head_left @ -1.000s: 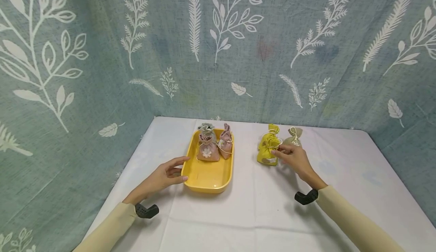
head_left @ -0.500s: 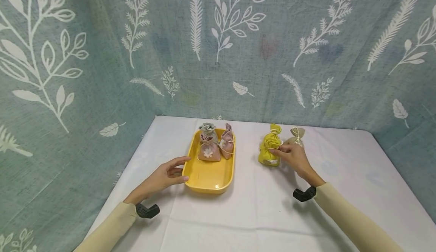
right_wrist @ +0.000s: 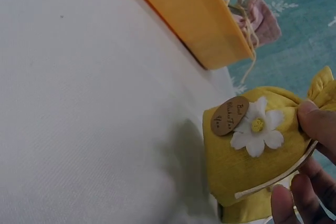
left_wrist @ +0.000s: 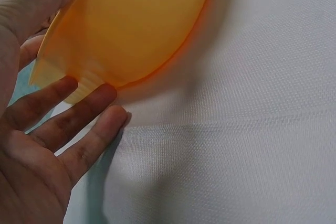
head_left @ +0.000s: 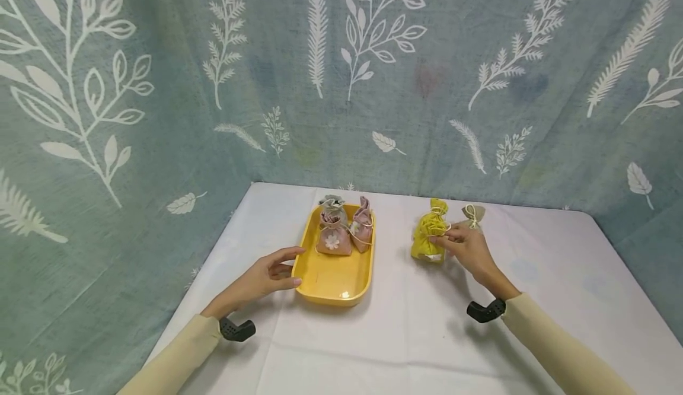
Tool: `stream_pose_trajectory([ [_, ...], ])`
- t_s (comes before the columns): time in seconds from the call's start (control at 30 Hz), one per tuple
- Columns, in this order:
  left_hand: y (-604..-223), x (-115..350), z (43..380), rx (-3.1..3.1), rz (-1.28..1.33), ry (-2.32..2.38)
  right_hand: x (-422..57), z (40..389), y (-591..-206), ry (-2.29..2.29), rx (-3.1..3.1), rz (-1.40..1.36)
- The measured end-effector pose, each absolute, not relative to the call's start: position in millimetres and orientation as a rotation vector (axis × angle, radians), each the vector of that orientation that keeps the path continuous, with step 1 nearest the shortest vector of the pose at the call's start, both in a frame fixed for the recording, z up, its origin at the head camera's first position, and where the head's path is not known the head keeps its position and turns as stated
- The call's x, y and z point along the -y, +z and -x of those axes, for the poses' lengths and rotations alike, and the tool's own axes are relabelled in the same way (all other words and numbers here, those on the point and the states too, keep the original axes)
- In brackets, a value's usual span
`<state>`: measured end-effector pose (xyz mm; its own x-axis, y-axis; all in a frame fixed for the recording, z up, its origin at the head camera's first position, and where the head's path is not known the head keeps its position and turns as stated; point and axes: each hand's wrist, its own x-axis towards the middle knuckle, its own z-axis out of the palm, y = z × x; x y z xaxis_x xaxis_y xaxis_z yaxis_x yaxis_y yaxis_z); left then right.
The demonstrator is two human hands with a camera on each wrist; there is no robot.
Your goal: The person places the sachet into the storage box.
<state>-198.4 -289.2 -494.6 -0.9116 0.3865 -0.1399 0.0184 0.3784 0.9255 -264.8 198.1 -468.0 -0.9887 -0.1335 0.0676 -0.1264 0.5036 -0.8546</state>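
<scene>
In the head view, my right hand (head_left: 469, 252) pinches the gathered neck of a yellow drawstring pouch (head_left: 428, 244). The right wrist view shows this pouch (right_wrist: 247, 161) with a white fabric flower and a brown oval tag, its tie cord hanging along it. A second yellow pouch (head_left: 439, 206) stands close behind, mostly hidden. Just beyond the right hand is an olive-beige pouch (head_left: 474, 214), partly covered by it. My left hand (head_left: 269, 275) rests at the left side of a yellow tray (head_left: 333, 300), fingers spread and fingertips against its rim and outer wall (left_wrist: 142, 30).
Inside the tray's far half sit a pink pouch (head_left: 334, 242) with a white flower, a second pink pouch (head_left: 363, 226) leaning on the right wall, and a grey-green pouch (head_left: 333, 203) behind. A white cloth (head_left: 395, 335) covers the table; a leaf-patterned curtain (head_left: 320, 116) hangs behind.
The front yellow pouch has turned slightly in the right hand's pinch, and its brown tag no longer shows in the head view. The left hand stays at the tray; the head view has shifted slightly.
</scene>
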Motion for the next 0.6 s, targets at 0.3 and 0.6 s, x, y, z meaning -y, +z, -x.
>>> stream_pose_trajectory([
  [0.3,-493.1,286.6,200.2,-2.313,-0.363,1.545,-197.2,259.9,-455.3,-1.531,-2.742,0.215],
  [0.6,-494.4,286.6,200.2,-2.319,-0.375,1.533,-197.5,250.5,-450.0,-1.591,-2.698,0.187],
])
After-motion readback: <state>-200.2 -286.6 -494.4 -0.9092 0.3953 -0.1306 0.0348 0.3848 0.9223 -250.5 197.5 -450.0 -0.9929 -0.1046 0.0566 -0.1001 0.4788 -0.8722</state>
